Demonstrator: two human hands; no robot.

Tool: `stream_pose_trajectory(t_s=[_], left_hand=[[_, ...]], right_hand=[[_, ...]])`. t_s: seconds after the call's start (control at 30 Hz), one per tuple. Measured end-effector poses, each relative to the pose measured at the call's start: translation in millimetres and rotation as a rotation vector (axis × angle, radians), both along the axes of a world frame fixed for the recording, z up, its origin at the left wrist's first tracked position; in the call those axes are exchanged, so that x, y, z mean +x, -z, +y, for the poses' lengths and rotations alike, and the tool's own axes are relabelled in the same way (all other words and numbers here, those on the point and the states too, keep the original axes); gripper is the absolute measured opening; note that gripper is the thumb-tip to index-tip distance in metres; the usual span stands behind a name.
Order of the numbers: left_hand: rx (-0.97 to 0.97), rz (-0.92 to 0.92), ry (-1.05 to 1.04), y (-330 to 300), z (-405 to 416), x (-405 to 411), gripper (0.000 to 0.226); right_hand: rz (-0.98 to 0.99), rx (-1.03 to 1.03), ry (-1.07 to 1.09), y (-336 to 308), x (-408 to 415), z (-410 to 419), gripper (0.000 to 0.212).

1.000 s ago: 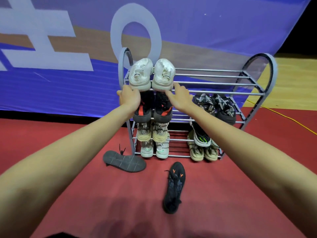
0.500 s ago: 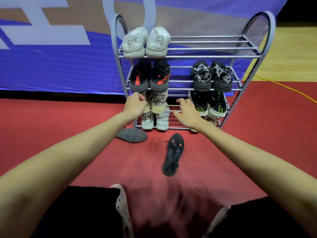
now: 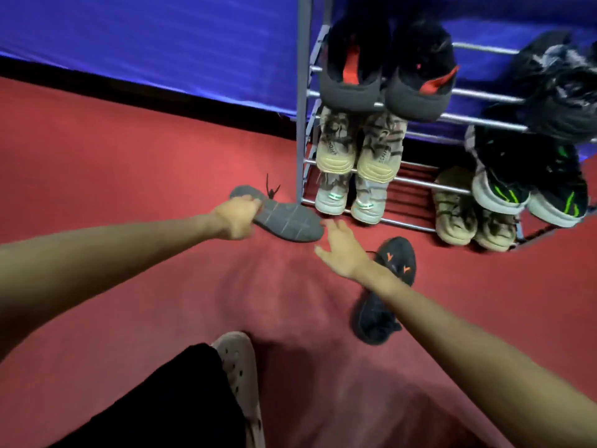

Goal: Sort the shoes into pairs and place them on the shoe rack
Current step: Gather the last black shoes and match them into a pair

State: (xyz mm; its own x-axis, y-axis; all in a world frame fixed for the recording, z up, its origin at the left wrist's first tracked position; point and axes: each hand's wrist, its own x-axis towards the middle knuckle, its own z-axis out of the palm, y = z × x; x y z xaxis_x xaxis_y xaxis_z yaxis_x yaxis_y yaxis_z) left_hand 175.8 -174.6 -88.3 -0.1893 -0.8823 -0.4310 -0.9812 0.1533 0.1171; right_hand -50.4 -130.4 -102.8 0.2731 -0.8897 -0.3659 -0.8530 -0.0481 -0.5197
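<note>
The red carpet [image 3: 129, 150] fills most of the view, with a blue banner [image 3: 145, 37] hung behind it. The shoe rack [image 3: 303, 92] stands at the upper right, its metal bars already carrying pairs: black-and-red shoes [image 3: 384, 76] on the highest shelf in view, tan camouflage sneakers [image 3: 358, 147] under them, pale grey ones [image 3: 350, 198] at the bottom, and on the right side black shoes with green stripes [image 3: 529, 189] above a beige pair [image 3: 471, 218].

Two black shoes are off the rack, on or just above the carpet. The overturned shoe [image 3: 284, 221], grey sole up, lies just beside the rack's left post; the left hand [image 3: 235, 218] has its fingers curled over the heel end, grasping it. The right hand [image 3: 342, 250] hovers near that shoe's toe, its fingers released and spread, holding nothing. The second shoe [image 3: 386, 286], upright with orange marks, lies partly under the right forearm.

The risk, as I judge it, is a one-ended grip: lifted by the heel alone, the shoe may droop or swing, and its loose lace [image 3: 271, 189] could snag on the post (it sits very close). The upright shoe could be knocked by the forearm. The person's own foot in a pale clog [image 3: 239, 367] stands in the foreground.
</note>
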Motion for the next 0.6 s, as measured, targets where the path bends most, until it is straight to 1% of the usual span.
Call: stream_pose_trajectory(t_s=[0.07,0.1,0.2,0.23,0.27,0.33,0.4,0.47,0.53,0.6], left_hand=[[-0.017,-0.096,0.099,39.0,-15.7,17.5,0.051],[-0.05,-0.145,0.159,57.2,-25.3,23.9,0.06],[-0.061,-0.265,0.259,93.9,-53.0,33.0,0.109],[-0.066,-0.285,0.275,102.9,-61.1,33.9,0.118],[-0.072,-0.302,0.287,109.7,-67.7,34.0,0.122],[-0.069,-0.327,0.283,123.7,-78.0,34.8,0.122],[-0.04,-0.346,0.261,134.4,-84.0,36.5,0.117],[-0.033,-0.351,0.244,141.6,-86.3,38.7,0.101],[-0.077,-0.336,0.234,145.8,-86.1,39.1,0.087],[-0.108,-0.304,0.206,150.2,-85.4,38.5,0.084]], right_hand=[[0.061,0.032,-0.056,33.2,9.3,-9.8,0.062],[0.096,0.024,-0.094,49.4,11.7,-16.9,0.065],[0.171,-0.029,-0.194,87.8,21.4,-43.1,0.072],[0.182,-0.052,-0.221,98.8,25.8,-54.2,0.075],[0.191,-0.071,-0.239,107.9,31.3,-65.3,0.079],[0.223,-0.113,-0.264,123.1,41.0,-85.1,0.086],[0.293,-0.12,-0.276,134.8,48.1,-98.3,0.091],[0.358,-0.082,-0.261,142.6,51.2,-103.6,0.095],[0.41,-0.095,-0.267,148.7,51.7,-104.3,0.096],[0.453,-0.139,-0.278,150.1,52.9,-102.6,0.094]])
